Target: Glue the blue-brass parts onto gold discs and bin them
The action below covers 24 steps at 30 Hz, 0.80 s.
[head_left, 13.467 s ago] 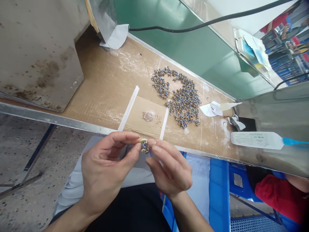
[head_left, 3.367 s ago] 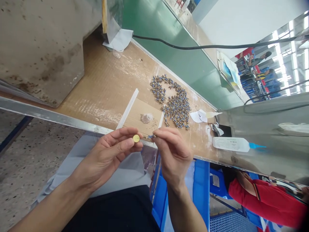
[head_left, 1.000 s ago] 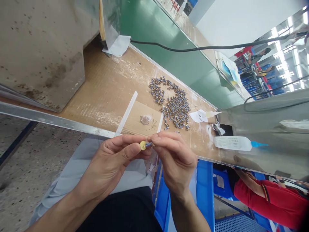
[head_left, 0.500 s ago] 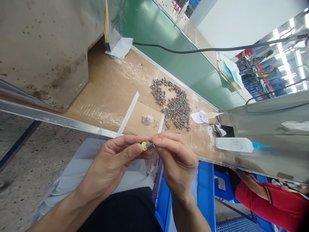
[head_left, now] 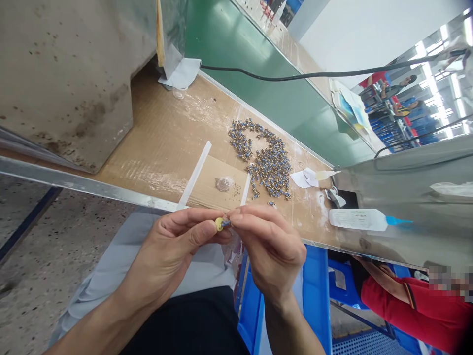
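Note:
Between thumb and fingers, my left hand pinches a small round yellow piece. My right hand is closed on a tiny blue and metal part that touches the yellow piece; the right fingertips cover much of it. Both hands meet just over the table's front edge. Beyond them, a pile of small blue and brass-coloured parts lies on the brown table. A small clear dish rests on a taped cardboard sheet, with tiny specks scattered beside it.
At the right lies a white bottle with a blue nozzle. A smaller nozzle bottle rests by white paper scraps. A stained metal housing stands at left. Blue bins sit below the table, near a co-worker's red sleeve.
The right fingertips have shifted slightly left and cover more of the blue and metal part. Both hands keep their hold; the whole view has moved a little.

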Tool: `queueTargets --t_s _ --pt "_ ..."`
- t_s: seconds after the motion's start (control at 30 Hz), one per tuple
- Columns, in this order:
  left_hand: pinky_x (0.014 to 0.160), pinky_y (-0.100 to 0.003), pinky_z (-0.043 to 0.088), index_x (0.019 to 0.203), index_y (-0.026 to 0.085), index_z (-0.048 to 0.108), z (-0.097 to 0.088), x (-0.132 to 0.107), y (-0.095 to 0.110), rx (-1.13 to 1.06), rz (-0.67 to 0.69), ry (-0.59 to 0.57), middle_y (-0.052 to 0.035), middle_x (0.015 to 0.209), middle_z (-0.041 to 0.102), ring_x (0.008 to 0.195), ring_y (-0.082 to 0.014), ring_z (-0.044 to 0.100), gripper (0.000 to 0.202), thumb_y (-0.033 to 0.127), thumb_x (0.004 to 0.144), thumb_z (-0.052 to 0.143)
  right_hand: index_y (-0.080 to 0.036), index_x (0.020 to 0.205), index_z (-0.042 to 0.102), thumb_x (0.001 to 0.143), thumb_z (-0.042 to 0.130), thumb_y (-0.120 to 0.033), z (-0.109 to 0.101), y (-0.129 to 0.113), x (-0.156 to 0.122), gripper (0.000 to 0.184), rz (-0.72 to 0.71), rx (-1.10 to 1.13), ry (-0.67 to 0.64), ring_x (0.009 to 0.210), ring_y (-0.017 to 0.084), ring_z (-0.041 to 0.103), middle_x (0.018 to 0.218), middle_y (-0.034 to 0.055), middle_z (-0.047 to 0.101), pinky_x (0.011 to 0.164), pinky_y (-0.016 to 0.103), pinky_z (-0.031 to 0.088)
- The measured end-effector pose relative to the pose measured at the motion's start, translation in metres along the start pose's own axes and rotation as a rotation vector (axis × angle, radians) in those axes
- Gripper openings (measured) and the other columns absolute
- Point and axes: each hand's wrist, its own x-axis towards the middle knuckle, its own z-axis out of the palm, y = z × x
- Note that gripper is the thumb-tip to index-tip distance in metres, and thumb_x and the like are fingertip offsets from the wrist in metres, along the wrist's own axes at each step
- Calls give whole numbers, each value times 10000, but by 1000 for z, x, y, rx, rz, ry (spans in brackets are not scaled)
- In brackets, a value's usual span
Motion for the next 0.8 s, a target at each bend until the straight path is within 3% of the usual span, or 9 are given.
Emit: queueTargets --t_s 0.53,0.7,0.8 --pt "839 -198 722 982 264 992 5 -2 -2 38 13 70 -44 966 939 824 -160 859 167 370 881 1072 -288 1378 867 1057 790 23 3 5 -4 455 -159 -161 29 1046 209 878 1192 47 883 926 357 777" --pt "852 -260 739 994 266 989 8 -3 -8 69 24 149 -51 1008 942 850 -194 871 182 390 886 1066 -317 1413 853 1073 786 -1 5 12 -10 469 -175 -220 68 1064 216 882 1208 42 885 944 375 788" --pt "909 -312 747 1049 270 984 5 -5 -13 167 42 183 -69 1130 949 946 -239 896 191 410 928 1035 -311 1436 844 1069 786 7 7 14 -15 490 -179 -218 83 1082 220 890 1245 51 887 939 366 795"
